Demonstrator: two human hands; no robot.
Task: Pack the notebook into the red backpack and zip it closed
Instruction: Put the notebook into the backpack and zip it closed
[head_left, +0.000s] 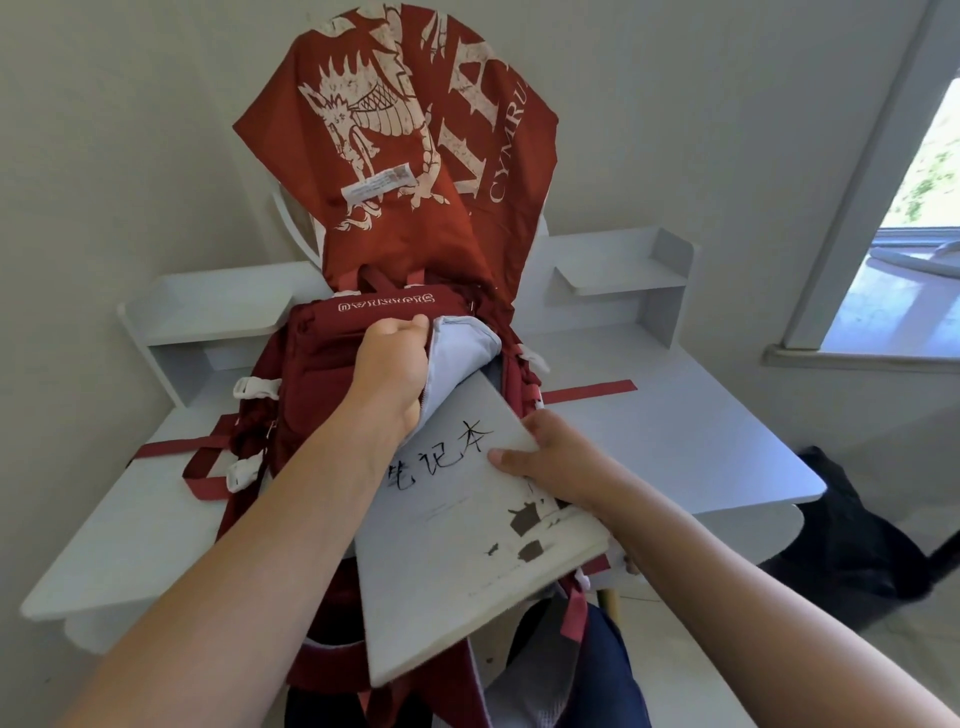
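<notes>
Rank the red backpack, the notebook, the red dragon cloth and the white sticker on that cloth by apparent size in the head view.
1. Red backpack and red dragon cloth: alike; the backpack is partly hidden.
2. Notebook, enlarged by nearness.
3. White sticker, clearly smallest.

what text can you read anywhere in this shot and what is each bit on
"笔记本": handwritten in black on the grey notebook cover, first character partly hidden by the left hand.
"CYMRU": white print on the red cloth draped behind the desk; larger letters beside it are cut off by folds.
Red backpack top band: white brand lettering, upside down, not legible.
White sticker on the cloth: too small to read.
</notes>
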